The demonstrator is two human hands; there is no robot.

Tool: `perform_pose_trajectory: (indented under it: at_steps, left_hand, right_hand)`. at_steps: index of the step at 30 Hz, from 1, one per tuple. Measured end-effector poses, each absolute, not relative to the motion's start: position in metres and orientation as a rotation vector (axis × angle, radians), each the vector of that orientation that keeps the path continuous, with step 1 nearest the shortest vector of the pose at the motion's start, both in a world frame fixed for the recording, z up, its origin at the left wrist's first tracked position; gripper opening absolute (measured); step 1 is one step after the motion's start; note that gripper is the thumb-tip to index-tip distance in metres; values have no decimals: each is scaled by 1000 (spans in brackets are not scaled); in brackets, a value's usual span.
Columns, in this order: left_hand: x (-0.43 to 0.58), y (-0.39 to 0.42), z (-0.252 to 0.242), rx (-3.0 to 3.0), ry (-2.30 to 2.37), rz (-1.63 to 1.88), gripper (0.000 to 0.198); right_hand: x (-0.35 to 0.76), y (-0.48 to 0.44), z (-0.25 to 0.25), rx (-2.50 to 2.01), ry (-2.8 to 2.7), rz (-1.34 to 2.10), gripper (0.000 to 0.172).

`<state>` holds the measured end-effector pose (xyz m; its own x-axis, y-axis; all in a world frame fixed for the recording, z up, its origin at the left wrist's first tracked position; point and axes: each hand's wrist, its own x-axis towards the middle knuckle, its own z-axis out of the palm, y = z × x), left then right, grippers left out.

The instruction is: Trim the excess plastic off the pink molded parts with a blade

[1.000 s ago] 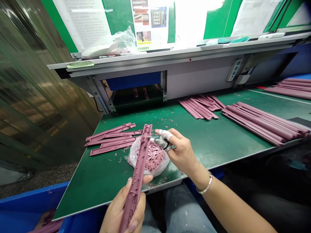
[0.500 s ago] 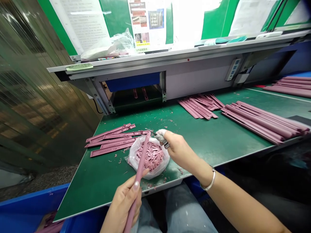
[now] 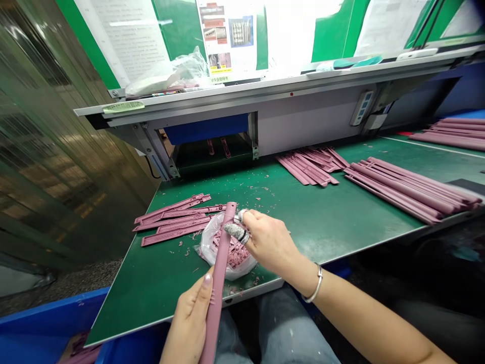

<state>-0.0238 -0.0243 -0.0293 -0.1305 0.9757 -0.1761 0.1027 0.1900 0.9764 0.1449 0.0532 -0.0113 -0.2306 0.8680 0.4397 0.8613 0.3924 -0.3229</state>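
Observation:
My left hand (image 3: 191, 316) is closed around the lower part of a long mauve plastic strip (image 3: 221, 273), which slants up and away from me. At the strip's far end is my right hand (image 3: 271, 240), its fingers curled and its thumb and forefinger in grey-white finger covers. The thumb presses on the strip's face. A thin knife blade showed in this hand half a second ago; now the fingers mostly hide it. Under the strip stands a clear plastic bag (image 3: 207, 247) with its mouth open, holding mauve shavings (image 3: 238, 257).
Mauve strips (image 3: 174, 221) lie left of the bag. More flat strips (image 3: 308, 167) and a stack of rounded strips (image 3: 413, 189) lie to the right on the green table (image 3: 129, 298). A shelf (image 3: 280, 90) spans the back. A blue bin (image 3: 41, 323) stands at lower left.
The mauve strip has turned in my left hand, so its broader face shows. My right hand has moved left and in against the strip, its thumb now on it.

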Motion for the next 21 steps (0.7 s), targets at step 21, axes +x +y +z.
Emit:
perform_pose_trajectory:
  at_steps: [21]
  left_hand:
    - [-33,35,-21,1493,1345,1583,46]
  right_hand:
    - [109,-9,-58,-682,-1632,1115,17]
